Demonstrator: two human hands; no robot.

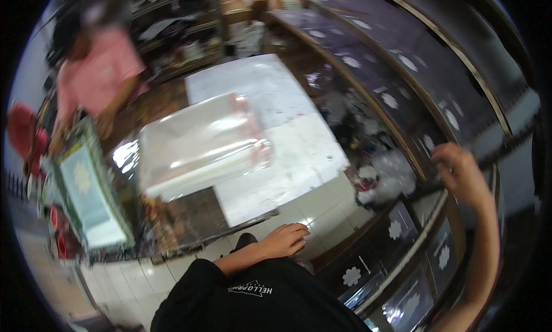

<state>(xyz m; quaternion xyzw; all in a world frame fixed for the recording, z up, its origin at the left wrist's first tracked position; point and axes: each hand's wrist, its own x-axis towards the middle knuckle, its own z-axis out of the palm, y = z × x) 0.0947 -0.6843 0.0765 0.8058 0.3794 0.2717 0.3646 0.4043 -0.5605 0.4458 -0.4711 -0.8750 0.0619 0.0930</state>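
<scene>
My left hand point(286, 240) hangs in front of my black shirt, above the tiled floor, near the table's front edge. Its fingers are loosely bent and slightly apart, and nothing shows in them. Off to the right, my right hand point(461, 174) is raised beside the end of a rack point(422, 165) of dark trays. The thumb and fingers there are bent and apart, with no object visible between them; whether they touch the rack I cannot tell. On the table point(198, 220) lies a stack of clear plastic sleeves point(198, 139) with reddish edges, partly over white sheets point(293, 154).
At the left stands a green-edged printing frame point(92, 188) with a pale flower shape. Behind it is a person in a pink shirt point(103, 67). Crumpled clear plastic point(391, 174) is heaped between table and rack. Lower trays point(351, 274) bear white flower shapes.
</scene>
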